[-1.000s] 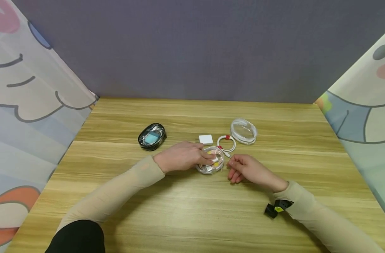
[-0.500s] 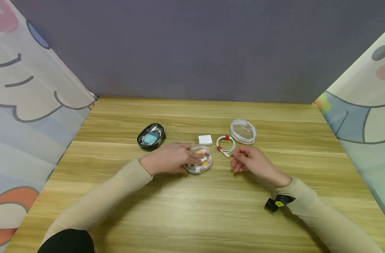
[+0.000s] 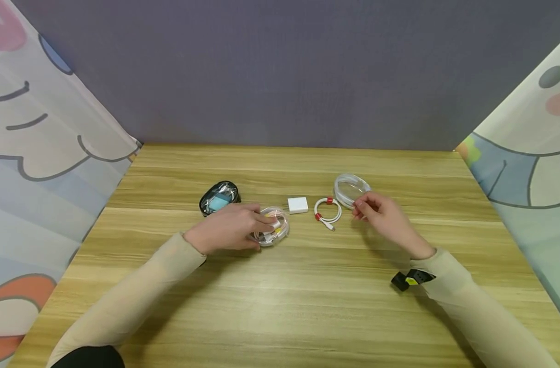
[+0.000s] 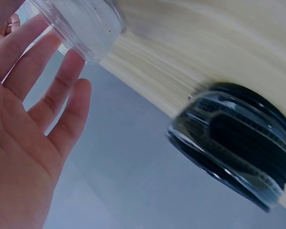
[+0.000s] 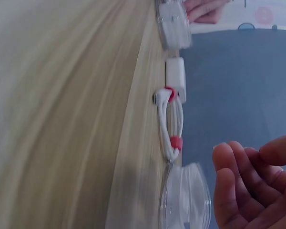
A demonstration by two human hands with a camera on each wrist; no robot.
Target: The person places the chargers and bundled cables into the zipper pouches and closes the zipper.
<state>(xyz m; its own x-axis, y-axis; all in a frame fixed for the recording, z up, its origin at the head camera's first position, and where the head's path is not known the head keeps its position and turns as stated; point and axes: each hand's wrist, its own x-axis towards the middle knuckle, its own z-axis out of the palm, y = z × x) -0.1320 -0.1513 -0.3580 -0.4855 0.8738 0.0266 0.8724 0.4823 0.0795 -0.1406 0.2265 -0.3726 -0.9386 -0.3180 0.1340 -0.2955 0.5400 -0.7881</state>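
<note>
My left hand (image 3: pixel 231 225) grips the near-left side of a clear round zip pouch (image 3: pixel 283 228), which has a pale cable and a white piece with yellow inside. In the left wrist view its fingers lie against the pouch's (image 4: pixel 93 28) side. My right hand (image 3: pixel 387 217) is close to another clear round pouch (image 3: pixel 341 180) at the back right, fingers loosely bent. The right wrist view shows that hand apart from this pouch (image 5: pixel 186 200). Between the hands lie a white charger plug (image 3: pixel 297 205) and a coiled white cable (image 3: pixel 328 223) with red ties.
A black-rimmed clear pouch (image 3: pixel 210 198) with a light blue item inside sits just behind my left hand. The wooden table (image 3: pixel 280 306) ends at a grey partition (image 3: pixel 280 76) at the back, with printed cloth panels (image 3: pixel 26 204) at the sides.
My left hand has moved left with the filled clear pouch, away from the charger and cable. The right hand has moved up and right, from beside the cable to the other clear pouch.
</note>
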